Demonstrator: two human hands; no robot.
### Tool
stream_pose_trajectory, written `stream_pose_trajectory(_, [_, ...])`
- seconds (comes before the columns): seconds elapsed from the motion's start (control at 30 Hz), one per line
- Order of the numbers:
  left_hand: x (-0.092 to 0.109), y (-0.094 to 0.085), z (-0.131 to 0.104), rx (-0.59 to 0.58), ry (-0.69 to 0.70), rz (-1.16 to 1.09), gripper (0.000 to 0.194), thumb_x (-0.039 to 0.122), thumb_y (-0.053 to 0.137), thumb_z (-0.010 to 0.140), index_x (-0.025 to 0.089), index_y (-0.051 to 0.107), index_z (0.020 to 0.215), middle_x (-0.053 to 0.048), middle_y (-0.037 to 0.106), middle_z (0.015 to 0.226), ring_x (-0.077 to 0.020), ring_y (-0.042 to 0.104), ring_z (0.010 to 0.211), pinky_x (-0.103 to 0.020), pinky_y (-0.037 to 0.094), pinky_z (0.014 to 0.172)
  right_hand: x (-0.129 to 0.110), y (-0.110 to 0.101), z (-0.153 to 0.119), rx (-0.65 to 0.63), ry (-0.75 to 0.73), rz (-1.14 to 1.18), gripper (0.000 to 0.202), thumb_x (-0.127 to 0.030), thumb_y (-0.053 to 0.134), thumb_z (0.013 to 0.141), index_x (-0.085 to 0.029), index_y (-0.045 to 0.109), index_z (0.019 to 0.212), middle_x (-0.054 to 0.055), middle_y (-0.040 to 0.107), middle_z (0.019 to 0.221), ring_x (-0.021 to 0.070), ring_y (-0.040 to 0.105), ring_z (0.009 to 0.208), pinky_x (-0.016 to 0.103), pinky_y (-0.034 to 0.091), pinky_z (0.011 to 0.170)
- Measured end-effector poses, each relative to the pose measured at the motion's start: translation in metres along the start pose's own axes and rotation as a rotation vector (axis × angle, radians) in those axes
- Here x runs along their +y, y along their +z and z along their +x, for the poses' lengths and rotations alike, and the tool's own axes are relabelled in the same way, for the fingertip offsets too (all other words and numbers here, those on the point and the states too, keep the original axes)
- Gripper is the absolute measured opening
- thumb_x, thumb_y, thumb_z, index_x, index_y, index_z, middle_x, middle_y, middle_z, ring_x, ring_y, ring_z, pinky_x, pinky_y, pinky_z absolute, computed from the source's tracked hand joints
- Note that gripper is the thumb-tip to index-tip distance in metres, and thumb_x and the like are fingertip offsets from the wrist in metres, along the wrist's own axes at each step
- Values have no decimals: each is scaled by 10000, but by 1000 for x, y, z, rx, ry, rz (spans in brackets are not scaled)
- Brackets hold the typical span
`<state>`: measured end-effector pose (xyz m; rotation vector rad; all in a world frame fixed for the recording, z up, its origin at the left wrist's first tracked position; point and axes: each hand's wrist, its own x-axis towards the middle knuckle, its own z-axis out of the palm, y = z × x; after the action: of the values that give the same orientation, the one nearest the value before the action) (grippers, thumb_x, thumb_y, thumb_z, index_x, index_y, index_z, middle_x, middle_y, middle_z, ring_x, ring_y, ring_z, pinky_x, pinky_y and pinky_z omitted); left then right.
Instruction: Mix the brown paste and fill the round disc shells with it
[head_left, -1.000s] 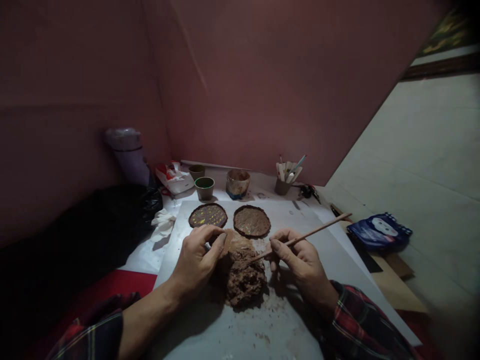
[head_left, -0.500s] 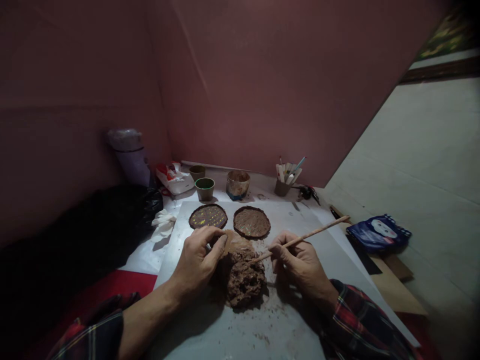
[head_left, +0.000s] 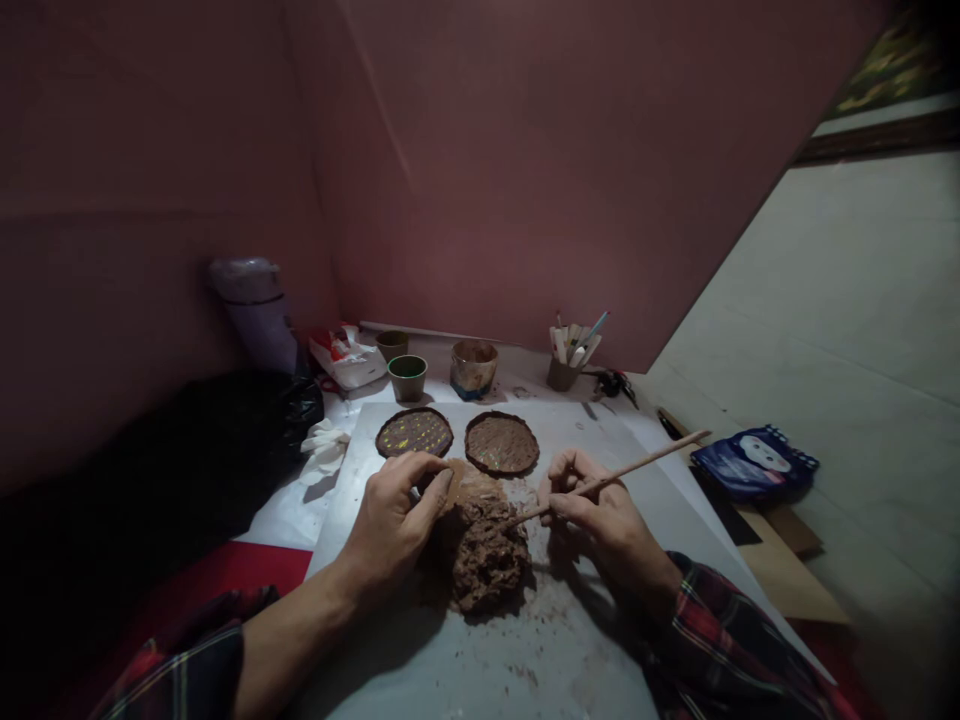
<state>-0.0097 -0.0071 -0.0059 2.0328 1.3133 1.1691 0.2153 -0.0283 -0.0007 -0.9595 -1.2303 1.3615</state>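
A rough brown clay-like lump [head_left: 489,565] sits on the pale board [head_left: 577,640]. My right hand [head_left: 592,510] grips a thin wooden stick [head_left: 637,463] that slants down to the left, its lower end at the top of the lump. To the left of the lump is my left hand [head_left: 405,505], thumb and forefinger pinched together; anything between them is too small to tell. Behind the lump lie two round brown discs with raised rims, the left one [head_left: 414,434] with yellow marks, the right one [head_left: 502,443] plain brown.
Two small cups [head_left: 407,378], a stained tub [head_left: 473,370] and a pot of pens [head_left: 562,373] stand along the back. White tissue [head_left: 325,447] and a black bag [head_left: 225,450] are at the left. A blue pouch [head_left: 754,462] lies at the right.
My right hand has shifted its fingers on the stick, with the thumb now lying along it. The stick has moved slightly. My left hand has barely moved.
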Motion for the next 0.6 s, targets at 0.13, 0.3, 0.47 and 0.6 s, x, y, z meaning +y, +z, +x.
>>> stream_pose_trajectory(0.13, [0, 0, 1, -1, 6, 6, 198, 284, 488, 868, 165, 637, 813, -41, 652, 799, -170, 593, 764, -308, 447, 713, 2, 2, 1, 55, 25, -110, 280, -401, 663, 775, -186, 485, 747, -55, 545, 465, 53, 421, 360, 145, 275, 341])
stream_pose_trajectory(0.3, [0, 0, 0, 3, 11, 4, 191, 272, 488, 863, 162, 636, 813, -39, 647, 793, -166, 590, 752, -302, 442, 706, 7, 4, 3, 230, 39, -110, 309, -365, 739, 710, -189, 489, 758, -48, 573, 451, 56, 439, 343, 135, 272, 329])
stream_pose_trajectory(0.47, [1, -1, 1, -15, -6, -4, 200, 276, 481, 868, 158, 629, 801, -39, 641, 783, -164, 585, 748, -293, 439, 706, 9, -3, 6, 328, -64, -6, 358, -303, 785, 651, -201, 486, 819, -50, 604, 527, 75, 497, 378, 148, 353, 332])
stream_pose_trajectory(0.6, [3, -1, 2, -22, -6, 0, 205, 281, 479, 869, 158, 624, 791, -37, 637, 775, -161, 580, 738, -285, 435, 691, 3, -8, 7, 358, -147, 59, 284, -271, 744, 684, -191, 493, 789, -46, 596, 518, 56, 461, 358, 139, 348, 321])
